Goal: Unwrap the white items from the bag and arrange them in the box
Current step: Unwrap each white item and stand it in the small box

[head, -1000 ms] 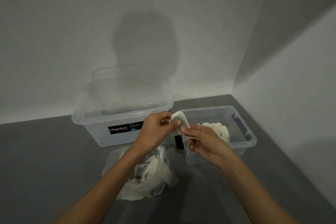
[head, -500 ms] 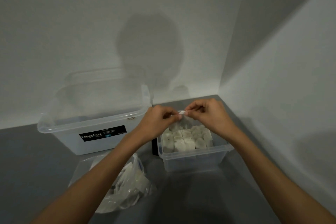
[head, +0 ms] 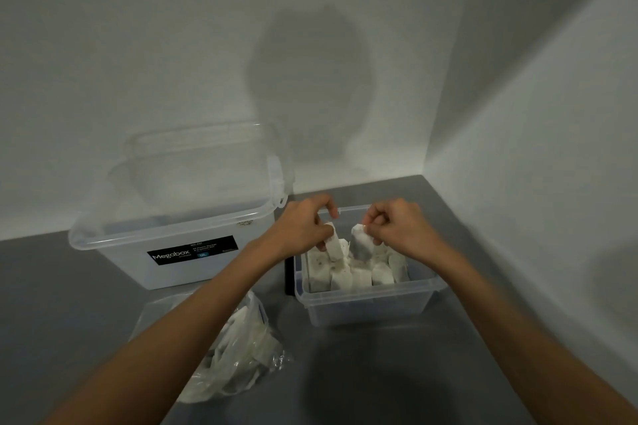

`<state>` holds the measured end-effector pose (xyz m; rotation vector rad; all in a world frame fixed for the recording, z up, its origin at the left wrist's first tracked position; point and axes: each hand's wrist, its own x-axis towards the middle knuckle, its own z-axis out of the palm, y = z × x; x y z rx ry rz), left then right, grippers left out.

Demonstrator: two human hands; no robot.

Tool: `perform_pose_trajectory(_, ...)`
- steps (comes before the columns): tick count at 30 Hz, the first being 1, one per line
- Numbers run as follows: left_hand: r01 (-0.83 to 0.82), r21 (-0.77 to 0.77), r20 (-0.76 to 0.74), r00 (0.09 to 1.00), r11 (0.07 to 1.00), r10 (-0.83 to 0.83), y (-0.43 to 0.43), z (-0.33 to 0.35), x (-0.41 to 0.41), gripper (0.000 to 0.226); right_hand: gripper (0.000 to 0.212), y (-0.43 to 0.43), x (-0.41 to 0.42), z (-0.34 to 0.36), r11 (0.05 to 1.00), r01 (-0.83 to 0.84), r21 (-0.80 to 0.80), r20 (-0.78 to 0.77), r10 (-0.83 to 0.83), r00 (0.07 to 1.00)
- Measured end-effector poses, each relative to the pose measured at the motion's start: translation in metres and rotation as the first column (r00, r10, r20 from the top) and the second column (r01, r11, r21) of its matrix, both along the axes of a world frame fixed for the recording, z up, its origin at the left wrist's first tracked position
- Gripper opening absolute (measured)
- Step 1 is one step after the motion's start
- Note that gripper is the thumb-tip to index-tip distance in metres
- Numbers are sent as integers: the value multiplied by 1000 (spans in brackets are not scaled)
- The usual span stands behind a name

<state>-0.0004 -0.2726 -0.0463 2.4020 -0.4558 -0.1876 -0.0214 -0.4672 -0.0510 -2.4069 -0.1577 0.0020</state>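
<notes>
Over the small clear box point(head: 366, 304), both hands hold white items. My left hand point(head: 303, 228) pinches one white packet point(head: 334, 245) by its top, hanging into the box. My right hand point(head: 397, 228) pinches a second white packet point(head: 360, 245), darker at its middle, just to the right. Beneath them, several white packets point(head: 352, 274) stand in rows inside the box. The clear plastic bag point(head: 238, 352) with more white items lies on the grey surface at the lower left, under my left forearm.
A bigger clear box point(head: 179, 252) with a black Megabox label stands at the left, against the wall. White walls meet in a corner behind and to the right. A dark strip point(head: 288, 276) sits between the two boxes.
The hands held one small white piece together above the box; now they have drawn apart and lowered, each pinching a separate white packet over the rows.
</notes>
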Motion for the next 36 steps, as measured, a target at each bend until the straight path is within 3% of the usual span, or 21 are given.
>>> perform_pose_trajectory(2, 22, 43, 13, 1000, 999, -23, -3, -2, 3, 6, 15, 2, 0, -2, 1000, -15, 23, -17, 16, 1000)
perform_pose_trajectory(6, 55, 68, -36, 998, 996, -53, -1, -6, 11, 10, 13, 5, 1, -5, 1000, -25, 14, -52, 26, 998)
perform_pose_trajectory(12, 159, 328, -52, 987, 931, -151, -2, -9, 16, 15, 14, 4, 5, -11, 998, -50, -25, -151, 46, 988)
perform_pose_trajectory(15, 202, 529, 13, 969, 824, -246, -13, -14, 11, 18, 14, 5, 9, -15, 994, -86, -64, -215, 71, 974)
perform_pose_trajectory(21, 245, 795, -91, 952, 555, -291, -35, -41, 15, 20, 15, 8, 14, -22, 985, -117, -125, -266, 80, 961)
perform_pose_trajectory(27, 191, 895, -57, 945, 403, -321, -37, -62, 22, 16, 13, 9, 17, -30, 987, -122, -108, -297, 85, 951)
perform_pose_trajectory(33, 119, 920, 27, 932, 374, -363, -37, -70, 23, 15, 10, 15, 20, -40, 987, -125, -99, -316, 88, 945)
perform_pose_trajectory(36, 97, 911, 72, 921, 402, -384, -34, -66, 25, 18, 13, 17, 21, -42, 986, -128, -103, -328, 88, 941)
